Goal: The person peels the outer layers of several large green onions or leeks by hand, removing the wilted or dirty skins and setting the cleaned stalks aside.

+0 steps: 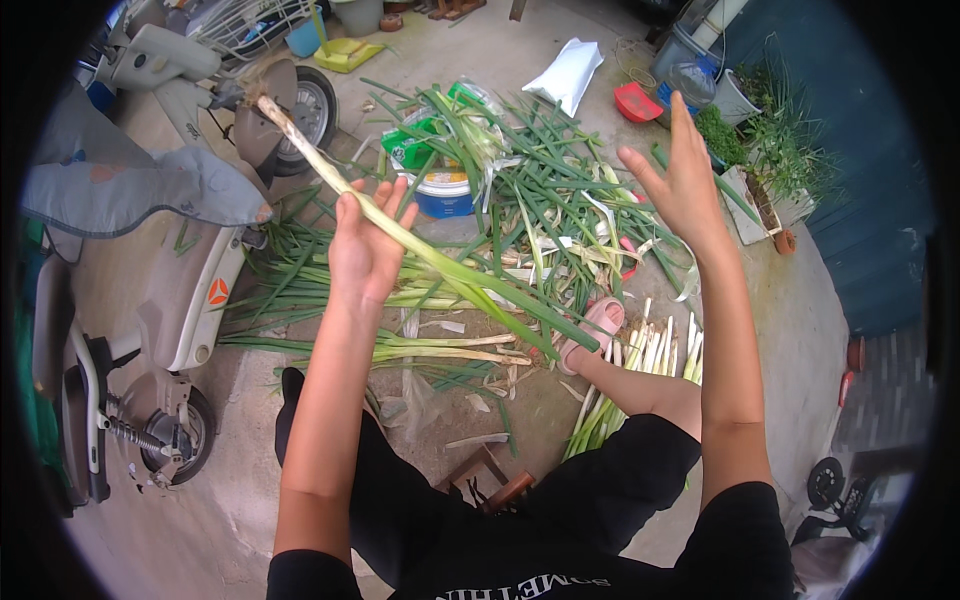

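Observation:
A long green onion lies across the palm of my left hand, its rooted white end up at the left and its green leaves slanting down to the right. My thumb rests against the stalk. My right hand is raised at the right with its fingers spread and nothing in it. Between the hands, a heap of cut green leaves and dry peelings spreads on the ground. Whole green onions lie below my left hand, and a bundle of cleaned white stalks lies by my right foot.
A blue-and-white bucket stands amid the heap. At the left is a parked electric scooter. A yellow dustpan, a white bag, a red scoop and potted plants stand farther out. My pink slipper touches the ground beside the leaves.

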`<state>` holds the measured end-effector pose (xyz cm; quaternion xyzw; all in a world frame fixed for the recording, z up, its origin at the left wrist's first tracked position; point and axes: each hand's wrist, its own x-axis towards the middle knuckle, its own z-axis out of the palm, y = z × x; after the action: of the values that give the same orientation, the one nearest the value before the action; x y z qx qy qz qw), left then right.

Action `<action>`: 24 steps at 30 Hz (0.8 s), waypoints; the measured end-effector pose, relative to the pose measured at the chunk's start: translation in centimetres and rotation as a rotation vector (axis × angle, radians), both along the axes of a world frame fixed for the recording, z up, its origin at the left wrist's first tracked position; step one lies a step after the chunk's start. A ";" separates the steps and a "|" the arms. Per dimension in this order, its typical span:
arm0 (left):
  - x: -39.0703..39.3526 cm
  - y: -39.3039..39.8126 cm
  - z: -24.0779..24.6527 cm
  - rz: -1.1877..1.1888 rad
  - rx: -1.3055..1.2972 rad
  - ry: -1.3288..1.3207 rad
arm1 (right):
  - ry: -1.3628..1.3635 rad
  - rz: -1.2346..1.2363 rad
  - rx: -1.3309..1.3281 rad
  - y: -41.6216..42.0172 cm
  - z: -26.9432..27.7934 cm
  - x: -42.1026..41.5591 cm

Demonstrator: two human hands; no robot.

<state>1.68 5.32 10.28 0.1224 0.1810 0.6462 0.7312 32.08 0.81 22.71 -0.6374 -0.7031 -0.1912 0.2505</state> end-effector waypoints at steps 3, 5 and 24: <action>2.2 -1.7 -0.2 -0.177 0.083 -0.041 | 0.115 0.437 -0.522 -0.8 -4.0 -9.6; 4.3 -2.5 0.0 -0.286 0.129 -0.189 | 0.152 0.346 -0.883 -0.9 -4.3 -12.3; 2.1 -4.5 -0.7 -0.447 0.000 0.971 | 0.541 -0.991 -0.608 -37.5 -40.0 19.3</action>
<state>3.78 0.81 9.59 0.4429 0.4680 0.3438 0.6831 51.42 -36.73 -17.26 -0.9551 -0.2598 0.0913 0.1091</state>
